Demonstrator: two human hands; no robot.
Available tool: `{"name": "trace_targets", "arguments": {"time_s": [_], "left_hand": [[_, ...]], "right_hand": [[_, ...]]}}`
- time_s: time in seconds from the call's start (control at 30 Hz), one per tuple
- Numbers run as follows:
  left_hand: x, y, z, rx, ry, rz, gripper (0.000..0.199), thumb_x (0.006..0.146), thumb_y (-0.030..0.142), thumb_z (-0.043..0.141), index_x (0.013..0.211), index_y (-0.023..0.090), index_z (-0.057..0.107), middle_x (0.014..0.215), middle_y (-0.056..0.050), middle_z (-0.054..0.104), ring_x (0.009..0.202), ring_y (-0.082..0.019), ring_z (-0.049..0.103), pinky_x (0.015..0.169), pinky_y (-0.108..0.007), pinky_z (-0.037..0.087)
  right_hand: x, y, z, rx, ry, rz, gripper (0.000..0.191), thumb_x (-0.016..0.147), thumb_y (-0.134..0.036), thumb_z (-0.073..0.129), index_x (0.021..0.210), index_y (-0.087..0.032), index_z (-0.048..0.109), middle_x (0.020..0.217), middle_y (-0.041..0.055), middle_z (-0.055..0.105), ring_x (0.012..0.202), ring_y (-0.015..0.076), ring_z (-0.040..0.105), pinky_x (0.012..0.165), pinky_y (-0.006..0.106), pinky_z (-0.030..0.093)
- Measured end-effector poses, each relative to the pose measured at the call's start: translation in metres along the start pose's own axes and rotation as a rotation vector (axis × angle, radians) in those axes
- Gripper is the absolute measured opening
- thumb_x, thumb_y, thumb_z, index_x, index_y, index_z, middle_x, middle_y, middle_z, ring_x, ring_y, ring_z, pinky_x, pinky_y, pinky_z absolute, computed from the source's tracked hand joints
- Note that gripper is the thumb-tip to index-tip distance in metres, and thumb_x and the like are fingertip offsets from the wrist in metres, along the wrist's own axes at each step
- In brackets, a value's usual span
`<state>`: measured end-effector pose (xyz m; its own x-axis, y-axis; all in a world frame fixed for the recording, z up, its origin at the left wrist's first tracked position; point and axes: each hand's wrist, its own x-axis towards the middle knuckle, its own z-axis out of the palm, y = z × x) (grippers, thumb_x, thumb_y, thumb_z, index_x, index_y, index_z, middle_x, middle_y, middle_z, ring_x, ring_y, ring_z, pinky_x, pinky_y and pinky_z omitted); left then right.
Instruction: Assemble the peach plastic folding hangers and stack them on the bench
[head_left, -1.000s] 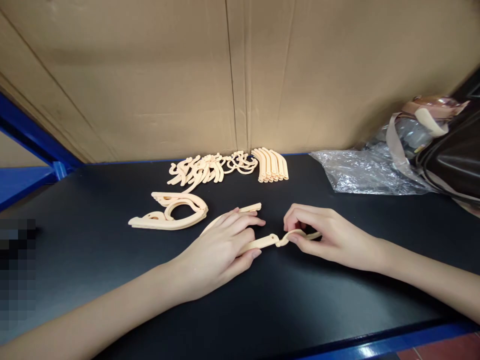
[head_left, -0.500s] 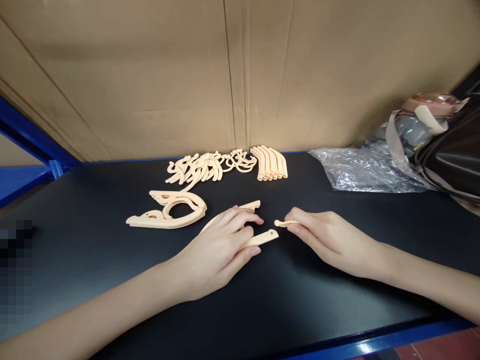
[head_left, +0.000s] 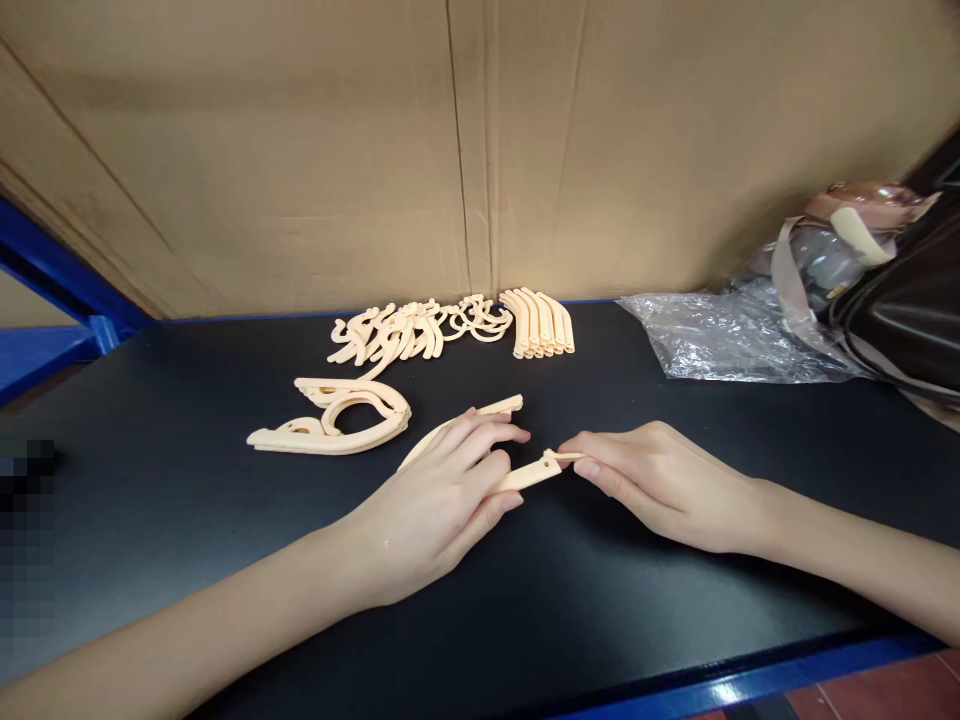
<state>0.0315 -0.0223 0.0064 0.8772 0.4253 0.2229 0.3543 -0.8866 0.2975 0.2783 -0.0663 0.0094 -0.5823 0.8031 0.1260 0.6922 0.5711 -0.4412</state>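
My left hand (head_left: 442,500) grips a cream plastic hanger arm (head_left: 529,476) between thumb and fingers. The arm's end, with a small hole, points right. Behind those fingers another cream strip (head_left: 501,406) shows, partly covered by the hand. My right hand (head_left: 652,485) pinches a small curved cream piece (head_left: 562,456), apparently a hanger hook. Its knobbed tip meets the holed end of the arm; whether it sits inside cannot be seen. The rest of the piece is hidden by the fingers. To the left lie folded cream hangers (head_left: 352,440), stacked together.
Along the back of the black table (head_left: 510,620) lie a pile of cream hanger arms (head_left: 394,335), several loose hooks (head_left: 480,320) and a neat stack of arms (head_left: 536,325). Clear plastic film (head_left: 735,335) and a dark bag (head_left: 911,290) are at right. Cardboard (head_left: 315,150) stands behind.
My right hand has moved slightly left and down, bringing the small piece's tip from a gap to the end of the hanger arm. My left hand has barely moved.
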Motion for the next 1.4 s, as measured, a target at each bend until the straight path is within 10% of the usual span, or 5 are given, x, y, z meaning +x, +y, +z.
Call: {"name": "trace_targets", "arguments": {"time_s": [1.4], "left_hand": [[-0.0013,-0.0052,0.0053,0.076,0.009,0.079,0.023,0.097,0.026,0.038,0.091,0.016,0.057,0.121,-0.008,0.057,0.123,-0.023,0.045,0.112,-0.043,0.032]], "right_hand": [[0.0002,0.0063,0.0014,-0.452,0.078,-0.261,0.033,0.099,-0.03,0.032,0.102,-0.018,0.063,0.079,0.0022,0.052,0.062,0.013,0.042,0.06,0.026,0.033]]}}
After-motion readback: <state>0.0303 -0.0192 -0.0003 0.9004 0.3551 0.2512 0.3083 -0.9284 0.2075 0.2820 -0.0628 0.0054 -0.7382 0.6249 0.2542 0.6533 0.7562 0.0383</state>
